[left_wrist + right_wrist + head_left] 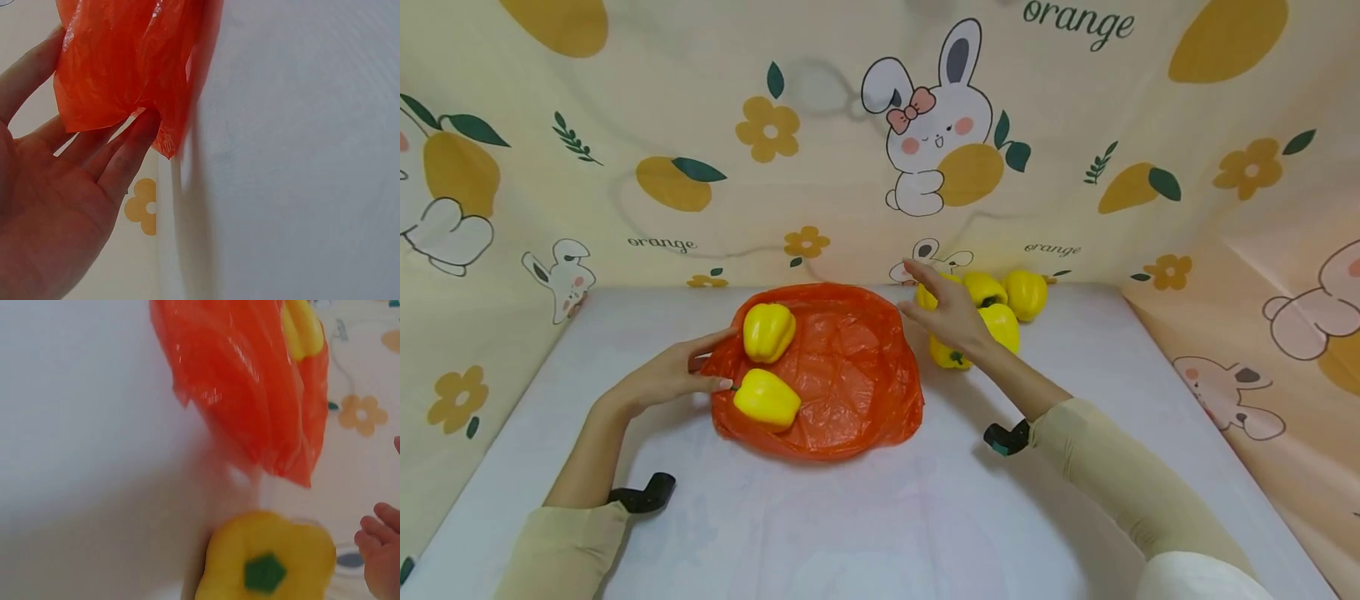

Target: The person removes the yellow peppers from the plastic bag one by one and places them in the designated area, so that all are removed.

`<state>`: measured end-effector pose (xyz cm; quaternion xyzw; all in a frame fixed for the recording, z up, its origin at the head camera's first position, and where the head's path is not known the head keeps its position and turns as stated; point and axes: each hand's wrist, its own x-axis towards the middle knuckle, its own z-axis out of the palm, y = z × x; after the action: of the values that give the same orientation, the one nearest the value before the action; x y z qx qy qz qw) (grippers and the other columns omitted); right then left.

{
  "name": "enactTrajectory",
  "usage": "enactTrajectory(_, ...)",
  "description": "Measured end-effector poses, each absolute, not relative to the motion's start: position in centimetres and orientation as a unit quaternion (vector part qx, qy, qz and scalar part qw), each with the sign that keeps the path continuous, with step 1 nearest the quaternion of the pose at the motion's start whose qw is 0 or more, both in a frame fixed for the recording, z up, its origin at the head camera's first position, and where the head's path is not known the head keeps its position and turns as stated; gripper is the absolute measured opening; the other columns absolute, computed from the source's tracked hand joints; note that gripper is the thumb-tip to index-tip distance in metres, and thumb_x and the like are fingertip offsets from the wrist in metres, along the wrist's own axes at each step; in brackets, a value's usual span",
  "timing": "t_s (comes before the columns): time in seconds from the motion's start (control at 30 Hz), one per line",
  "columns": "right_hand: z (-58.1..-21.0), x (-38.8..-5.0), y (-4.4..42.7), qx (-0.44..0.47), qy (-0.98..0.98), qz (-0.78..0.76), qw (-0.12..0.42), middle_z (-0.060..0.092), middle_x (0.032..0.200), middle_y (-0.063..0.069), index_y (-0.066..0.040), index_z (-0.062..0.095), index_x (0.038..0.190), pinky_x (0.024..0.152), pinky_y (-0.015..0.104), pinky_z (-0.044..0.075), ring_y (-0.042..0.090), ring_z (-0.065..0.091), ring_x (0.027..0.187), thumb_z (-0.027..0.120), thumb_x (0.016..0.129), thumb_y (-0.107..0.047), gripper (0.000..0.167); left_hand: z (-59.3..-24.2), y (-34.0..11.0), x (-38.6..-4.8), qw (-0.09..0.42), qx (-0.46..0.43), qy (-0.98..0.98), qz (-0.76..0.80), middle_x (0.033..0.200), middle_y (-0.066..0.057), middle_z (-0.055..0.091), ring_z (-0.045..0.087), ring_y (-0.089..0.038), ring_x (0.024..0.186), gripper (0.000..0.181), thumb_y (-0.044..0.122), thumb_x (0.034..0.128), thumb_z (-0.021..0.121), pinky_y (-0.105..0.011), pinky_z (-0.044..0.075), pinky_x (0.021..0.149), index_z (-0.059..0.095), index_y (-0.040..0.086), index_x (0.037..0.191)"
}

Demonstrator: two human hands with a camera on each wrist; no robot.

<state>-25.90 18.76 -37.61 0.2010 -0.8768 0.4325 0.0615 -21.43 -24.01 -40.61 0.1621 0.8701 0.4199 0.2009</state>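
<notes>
Bagging, it seems: the left hand (668, 377), loosely spread, touches the red plastic bag (842, 371), where two yellow bell peppers (769, 332) lie; the right hand (950, 313), open and empty, probably must grasp another pepper (1003, 325) beside it.

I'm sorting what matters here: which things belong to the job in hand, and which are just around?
Apparently in the job:
red plastic bag, touched by the left hand
two yellow peppers in it
loose yellow peppers near the right hand

Just around:
patterned backdrop
black wrist devices
</notes>
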Motion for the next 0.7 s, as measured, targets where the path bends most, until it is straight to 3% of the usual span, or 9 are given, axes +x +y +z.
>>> enactTrajectory(0.33, -38.1, -25.9, 14.9, 0.229, -0.866, 0.444, 0.009, 0.048, 0.15, 0.002, -0.019, 0.043, 0.151, 0.109, 0.051, 0.041, 0.025, 0.046, 0.137, 0.072, 0.092, -0.03, 0.066, -40.7, -24.1, -21.5, 0.203, 0.161, 0.869, 0.422, 0.16, -0.019, 0.028, 0.027, -0.044, 0.142, 0.083, 0.035, 0.0899, 0.072, -0.068, 0.034, 0.105, 0.028, 0.02, 0.158)
enactTrajectory(0.7, -39.1, -26.2, 10.6, 0.241, -0.878, 0.412, -0.038, 0.049, 0.15, -0.001, -0.023, 0.041, 0.152, 0.109, 0.041, 0.042, 0.021, 0.048, 0.135, 0.072, 0.092, -0.035, 0.068, -40.9, -24.0, -21.5, 0.2, 0.166, 0.872, 0.415, 0.159, -0.02, 0.028, 0.027, -0.044, 0.142, 0.078, 0.034, 0.0913, 0.071, -0.069, 0.028, 0.108, 0.032, 0.019, 0.157)
